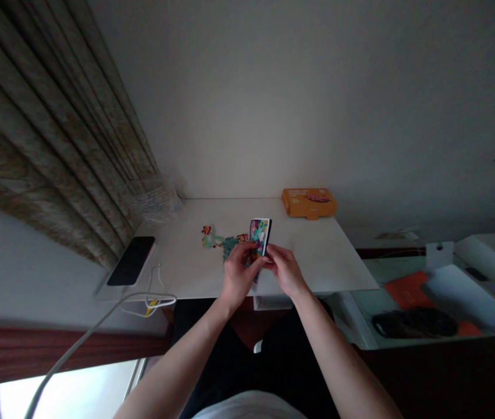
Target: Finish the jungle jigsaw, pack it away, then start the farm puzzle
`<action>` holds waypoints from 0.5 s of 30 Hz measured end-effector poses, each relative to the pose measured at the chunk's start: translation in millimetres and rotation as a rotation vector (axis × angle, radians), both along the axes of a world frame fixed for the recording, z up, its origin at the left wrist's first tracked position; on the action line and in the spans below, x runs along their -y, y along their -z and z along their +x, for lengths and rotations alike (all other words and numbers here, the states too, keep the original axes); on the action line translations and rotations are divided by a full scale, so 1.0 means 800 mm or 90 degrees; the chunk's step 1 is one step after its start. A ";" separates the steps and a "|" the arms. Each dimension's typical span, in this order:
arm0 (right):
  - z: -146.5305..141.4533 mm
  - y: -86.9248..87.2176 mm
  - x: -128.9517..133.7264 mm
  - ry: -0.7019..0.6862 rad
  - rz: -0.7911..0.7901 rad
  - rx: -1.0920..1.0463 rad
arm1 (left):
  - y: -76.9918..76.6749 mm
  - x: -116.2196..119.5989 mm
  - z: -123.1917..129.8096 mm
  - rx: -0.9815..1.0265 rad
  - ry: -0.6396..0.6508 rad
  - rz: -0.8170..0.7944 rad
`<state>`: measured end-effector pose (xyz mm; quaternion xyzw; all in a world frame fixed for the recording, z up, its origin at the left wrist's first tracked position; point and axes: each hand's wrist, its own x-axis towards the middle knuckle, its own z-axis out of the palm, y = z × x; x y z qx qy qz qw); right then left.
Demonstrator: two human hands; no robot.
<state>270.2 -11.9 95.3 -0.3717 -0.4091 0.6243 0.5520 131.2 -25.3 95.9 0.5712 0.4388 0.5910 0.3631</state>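
Observation:
Both hands are closed on a small colourful printed card [259, 230], held upright over the front middle of the table. My left hand [239, 272] grips its lower left side, fingers across the printed face. On the lower right edge are the fingers of my right hand [288, 272]. The card has a white border and a dark side edge; whether it is a single card, a stack or a folded sheet I cannot tell. Just behind my left hand lie colourful cut-out pieces [213, 240] and a cluster of teal pieces [230, 245], partly hidden by that hand.
An orange box [309, 203] stands at the table's back right. On the left are a black phone [131, 261], a white cable [159, 285] and a clear plastic bag [157, 203]. Right of the white table [326, 262] is a lower glass surface with a white box [478, 291].

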 end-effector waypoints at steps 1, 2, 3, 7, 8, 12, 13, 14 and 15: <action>-0.001 0.002 0.000 0.007 -0.001 0.000 | -0.001 0.001 0.001 0.004 0.000 -0.011; -0.002 0.004 0.000 0.015 -0.001 0.001 | -0.001 0.002 0.002 0.011 0.000 -0.024; -0.002 0.005 0.000 0.023 0.000 0.002 | -0.002 0.003 0.004 0.021 0.001 -0.039; -0.005 0.010 0.000 0.064 0.025 0.050 | -0.005 0.005 0.008 0.075 0.022 -0.087; -0.004 0.011 0.001 0.079 0.035 0.079 | -0.006 0.004 0.007 0.080 0.025 -0.096; 0.010 0.016 -0.003 0.174 0.085 0.221 | -0.012 -0.005 -0.011 0.065 -0.026 -0.108; 0.017 0.018 -0.005 0.200 0.096 0.250 | -0.014 -0.009 -0.019 0.063 -0.045 -0.108; 0.025 0.020 -0.008 0.224 0.104 0.275 | -0.016 -0.012 -0.028 0.066 -0.061 -0.109; 0.034 0.022 -0.011 0.244 0.110 0.296 | -0.018 -0.016 -0.037 0.075 -0.075 -0.113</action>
